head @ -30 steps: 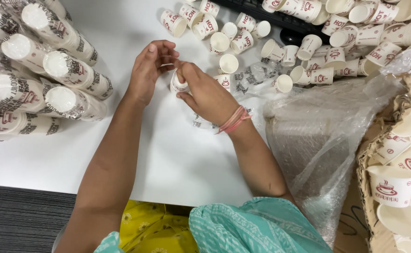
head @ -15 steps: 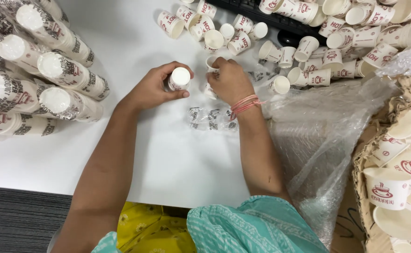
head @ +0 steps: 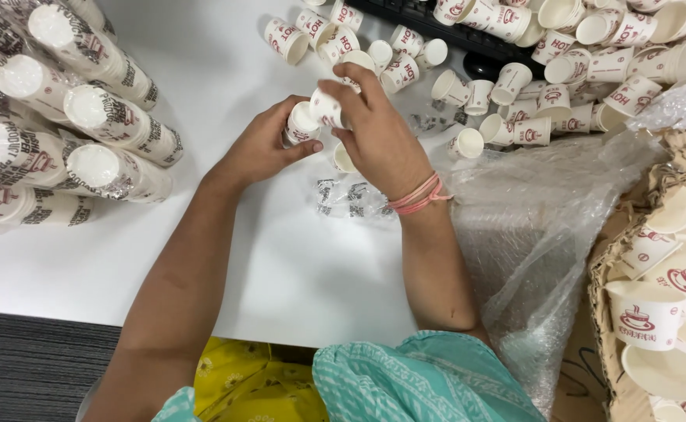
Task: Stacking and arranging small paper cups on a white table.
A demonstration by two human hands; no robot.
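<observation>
Since half a second ago the right hand has lifted a second paper cup, its grip closed round it, beside the left hand's cup stack, above the white surface; nesting appears imminent.

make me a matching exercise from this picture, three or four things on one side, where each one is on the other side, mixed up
Things:
1. wrapped cup stacks
2. keyboard
3. clear plastic bag
4. small paper cup

Places:
A. held in the left hand
B. far edge of the white table
C. table's left side
D. right of the right hand

Pairs: 1-C, 2-B, 3-D, 4-A
</observation>
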